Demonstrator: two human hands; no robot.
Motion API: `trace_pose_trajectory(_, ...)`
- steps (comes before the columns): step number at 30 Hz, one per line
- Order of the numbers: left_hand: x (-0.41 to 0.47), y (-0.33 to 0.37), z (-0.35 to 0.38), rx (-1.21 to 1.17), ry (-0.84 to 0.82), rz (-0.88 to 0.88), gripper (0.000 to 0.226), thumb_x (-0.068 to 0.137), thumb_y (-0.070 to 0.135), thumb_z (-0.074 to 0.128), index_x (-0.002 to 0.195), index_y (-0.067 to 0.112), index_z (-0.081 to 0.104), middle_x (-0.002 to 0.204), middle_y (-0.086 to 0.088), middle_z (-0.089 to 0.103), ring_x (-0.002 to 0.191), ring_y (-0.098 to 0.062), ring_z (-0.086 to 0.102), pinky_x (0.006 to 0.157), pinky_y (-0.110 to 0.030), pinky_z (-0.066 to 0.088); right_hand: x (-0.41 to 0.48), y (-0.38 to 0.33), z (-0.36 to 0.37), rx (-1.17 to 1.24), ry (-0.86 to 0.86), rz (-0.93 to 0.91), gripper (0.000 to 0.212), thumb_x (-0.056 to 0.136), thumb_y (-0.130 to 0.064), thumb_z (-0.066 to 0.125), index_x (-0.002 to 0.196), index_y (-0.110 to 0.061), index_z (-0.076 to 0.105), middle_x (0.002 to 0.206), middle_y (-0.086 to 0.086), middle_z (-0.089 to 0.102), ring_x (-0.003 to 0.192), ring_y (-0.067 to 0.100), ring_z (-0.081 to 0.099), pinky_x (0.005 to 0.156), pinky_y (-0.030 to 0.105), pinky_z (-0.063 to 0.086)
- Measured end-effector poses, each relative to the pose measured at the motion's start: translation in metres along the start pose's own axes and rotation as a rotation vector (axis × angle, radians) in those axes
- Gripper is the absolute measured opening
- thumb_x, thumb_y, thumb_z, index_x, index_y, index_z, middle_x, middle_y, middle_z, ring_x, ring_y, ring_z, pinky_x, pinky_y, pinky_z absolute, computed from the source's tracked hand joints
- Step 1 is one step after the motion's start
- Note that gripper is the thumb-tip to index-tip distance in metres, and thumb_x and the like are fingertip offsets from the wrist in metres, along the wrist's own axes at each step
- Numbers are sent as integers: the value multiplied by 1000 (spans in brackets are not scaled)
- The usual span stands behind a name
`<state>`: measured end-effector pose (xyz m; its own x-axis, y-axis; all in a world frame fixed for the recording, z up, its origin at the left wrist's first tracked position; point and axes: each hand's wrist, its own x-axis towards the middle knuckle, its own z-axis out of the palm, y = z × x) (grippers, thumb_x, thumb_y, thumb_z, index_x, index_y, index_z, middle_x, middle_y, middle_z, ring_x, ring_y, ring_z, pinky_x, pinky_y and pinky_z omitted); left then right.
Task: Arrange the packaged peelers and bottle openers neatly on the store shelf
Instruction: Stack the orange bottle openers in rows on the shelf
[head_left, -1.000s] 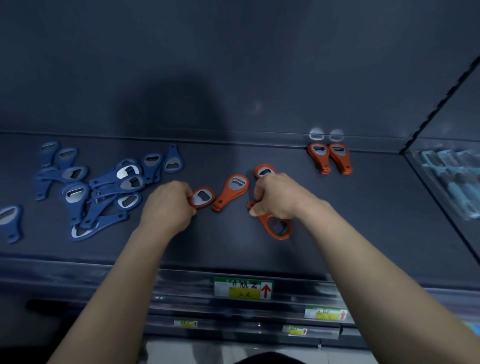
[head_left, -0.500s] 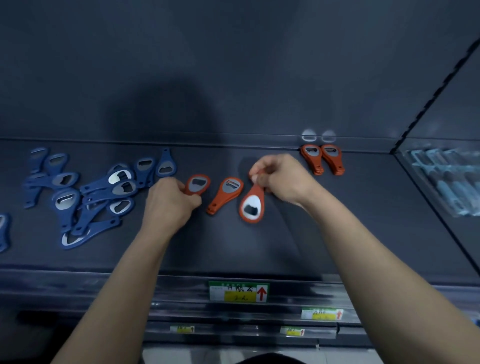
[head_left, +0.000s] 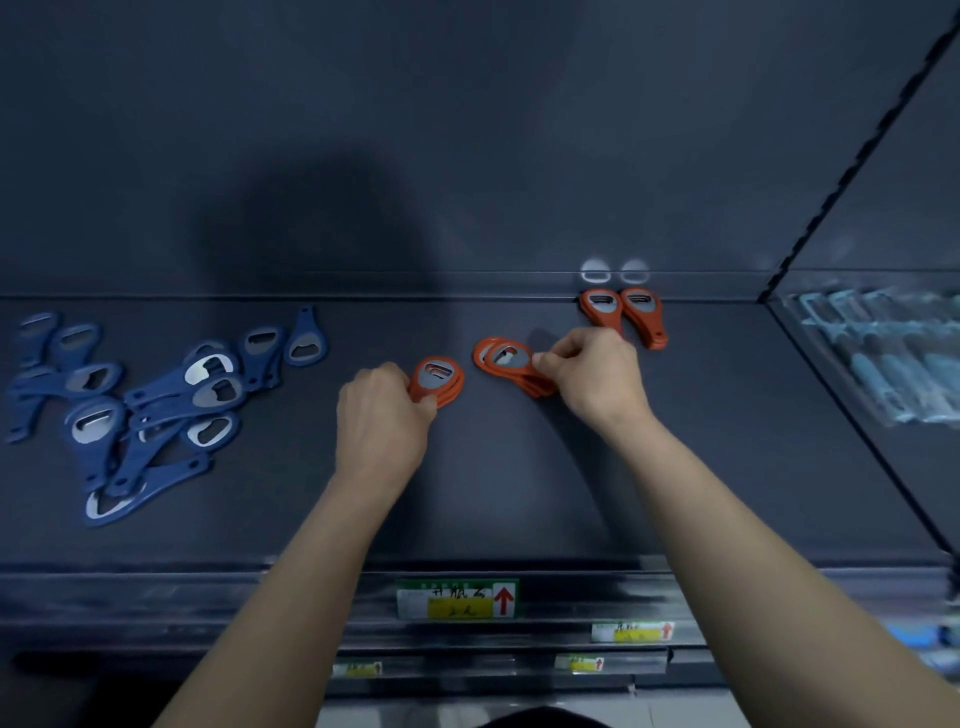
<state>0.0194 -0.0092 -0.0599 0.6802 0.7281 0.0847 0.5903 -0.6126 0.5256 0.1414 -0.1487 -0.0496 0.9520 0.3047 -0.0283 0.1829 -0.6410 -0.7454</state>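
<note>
On the dark shelf, my left hand grips the handles of a small stack of orange bottle openers, heads pointing away from me. My right hand pinches the handles of a second orange stack just to the right. Two more orange openers lie side by side against the back wall, right of my right hand. A loose heap of blue bottle openers is spread over the shelf's left part. Packaged light-blue peelers lie on the neighbouring shelf at far right, blurred.
Price labels are clipped to the shelf's front rail, with more labels on the rails below. A slotted upright divides this shelf bay from the one on the right.
My right hand turned its orange opener round and laid it on the loose middle one, now holding both as a stack. My left hand holds its own openers farther back.
</note>
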Motion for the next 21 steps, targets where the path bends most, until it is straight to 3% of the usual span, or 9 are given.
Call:
trace_pose_trajectory(4,-2,-4,-1,76,-63,-8,36,80,31,70,101,4,61,104,-16,58,100,-35,53,80,-40,43,-3,-1,5,-100,-66,-34,23,78,-32,73,89,-13,66,94,10,69,94,28,62,83,39,52)
trace_pose_trajectory(8,-3,-5,-1,84,-71,-3,23,82,22,65,94,2,63,97,-15,63,91,-33,57,68,-32,39,-4,-2,13,-248,-84,-64,39,82,-30,70,111,-7,60,113,14,62,108,32,56,88,38,49)
trace_pose_trajectory(12,-4,-4,-1,102,-62,-1,20,83,22,63,91,3,63,94,-14,63,88,-32,57,65,-31,37,-3,-5,20,-356,-35,-105,31,87,-27,63,106,-4,61,109,17,61,105,34,54,83,37,48)
trace_pose_trajectory(16,-5,-3,0,130,-45,17,23,84,25,64,87,3,62,92,-15,62,85,-31,56,64,-32,34,-6,-9,25,-406,-3,-106,33,88,-28,62,107,-1,60,114,18,56,112,35,47,91,39,44)
trace_pose_trajectory(21,-6,-4,1,123,-23,35,23,85,23,61,76,2,56,85,-15,61,73,-27,49,62,-32,33,-6,-12,31,-449,34,-105,24,91,-18,53,109,-3,60,116,17,56,113,34,47,90,38,42)
